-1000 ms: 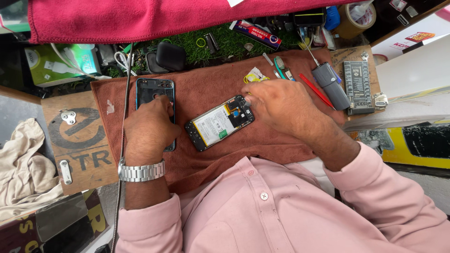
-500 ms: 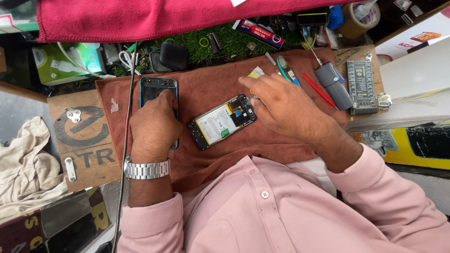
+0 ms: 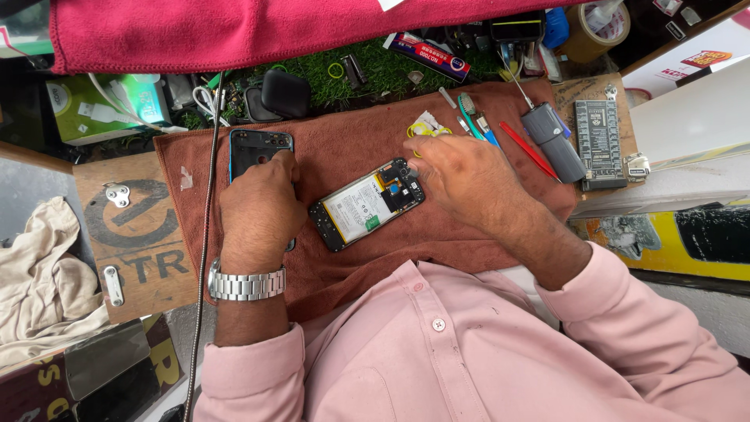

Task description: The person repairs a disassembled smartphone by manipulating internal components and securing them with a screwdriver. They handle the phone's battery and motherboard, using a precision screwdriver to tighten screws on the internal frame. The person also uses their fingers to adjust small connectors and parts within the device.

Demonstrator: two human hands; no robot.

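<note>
Two hands work on an opened phone.
The left hand (image 3: 258,207) lies flat, pinning the back cover (image 3: 254,148); the right hand (image 3: 461,176), fingers bent, touches the open phone (image 3: 366,205) on the brown towel (image 3: 351,148).

Boxes, labels and a sign around the brown mat

A green and white box (image 3: 105,105) sits upper left; a red tube package (image 3: 428,55) lies above the mat; a round stencilled sign (image 3: 129,215) marks the wooden board at left.

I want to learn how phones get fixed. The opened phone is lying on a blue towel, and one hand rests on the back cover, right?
Not quite. The towel is brown, as the head view shows. The opened phone does lie on it, and the left hand rests on the back cover.
</note>
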